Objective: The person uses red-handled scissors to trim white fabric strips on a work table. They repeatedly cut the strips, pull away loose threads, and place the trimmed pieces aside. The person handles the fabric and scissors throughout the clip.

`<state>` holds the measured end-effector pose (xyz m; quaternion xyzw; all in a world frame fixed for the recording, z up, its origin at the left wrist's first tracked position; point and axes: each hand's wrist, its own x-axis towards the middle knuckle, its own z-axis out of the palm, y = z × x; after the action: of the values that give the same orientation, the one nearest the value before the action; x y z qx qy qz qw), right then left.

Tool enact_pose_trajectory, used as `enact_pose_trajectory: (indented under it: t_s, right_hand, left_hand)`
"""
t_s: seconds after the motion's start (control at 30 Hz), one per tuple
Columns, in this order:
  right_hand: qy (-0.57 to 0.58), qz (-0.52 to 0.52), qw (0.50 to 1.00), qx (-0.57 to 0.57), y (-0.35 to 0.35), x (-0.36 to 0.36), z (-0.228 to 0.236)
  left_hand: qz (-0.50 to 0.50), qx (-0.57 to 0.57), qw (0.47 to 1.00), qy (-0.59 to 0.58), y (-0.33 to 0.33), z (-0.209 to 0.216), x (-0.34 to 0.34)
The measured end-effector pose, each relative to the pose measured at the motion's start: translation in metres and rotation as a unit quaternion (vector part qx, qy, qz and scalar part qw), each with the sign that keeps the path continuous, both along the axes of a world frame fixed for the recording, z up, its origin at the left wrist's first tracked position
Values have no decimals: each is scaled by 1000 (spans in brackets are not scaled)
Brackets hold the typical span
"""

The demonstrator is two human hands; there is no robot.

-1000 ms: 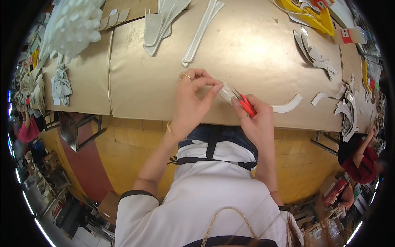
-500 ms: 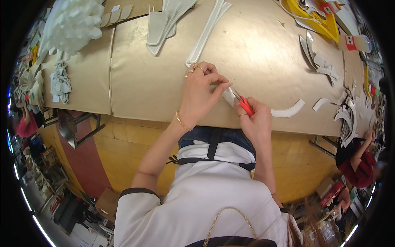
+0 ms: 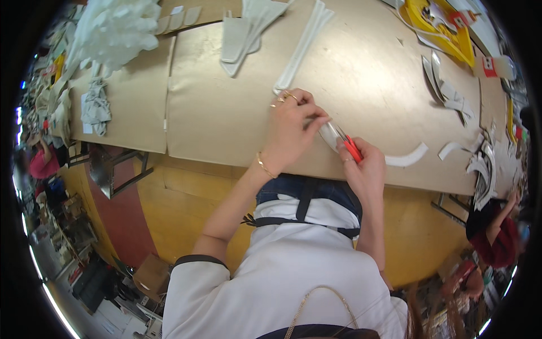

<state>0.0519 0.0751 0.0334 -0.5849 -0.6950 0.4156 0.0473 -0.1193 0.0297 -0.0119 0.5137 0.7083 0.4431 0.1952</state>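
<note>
Pinched between thumb and fingertips, one end of a curved white strip is in my left hand. My right hand is closed round red-handled thread snips, their metal blades lying against the strip close to my left fingertips. Whether the blades are apart is too small to tell. Right of my right hand lies a curved white length; my hand hides whether it joins the held strip. Just beyond my left knuckles are long, narrow pale pieces with rounded ends.
The gold-brown table carries flat pale panels at the back and a white fluffy heap at the far left. Curved offcuts, a yellow tray and a bottle lie right. Other people work at both sides.
The whole view has shifted, so the table and hands appear farther right. Against the table, both hands, the strip and the snips stay in nearly the same place.
</note>
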Motion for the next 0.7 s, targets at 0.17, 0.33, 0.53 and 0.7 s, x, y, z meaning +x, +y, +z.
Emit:
enact_pose_trajectory:
  t_s: [0.17, 0.33, 0.53, 0.7]
  right_hand:
    - [20, -18, 1000, 14, -2, 0, -3]
    - [-7, -9, 1000, 17, -1, -5, 1]
    - [-35, 6, 999, 34, 0, -8, 4]
    - [-51, 7, 998, 41, 0, -9, 3]
  left_hand:
    - [-2, -16, 1000, 8, 1, 1, 1]
    - [-9, -4, 998, 62, 2, 4, -1]
    - [5, -5, 999, 54, 3, 2, 1]
    - [4, -11, 998, 62, 5, 1, 1]
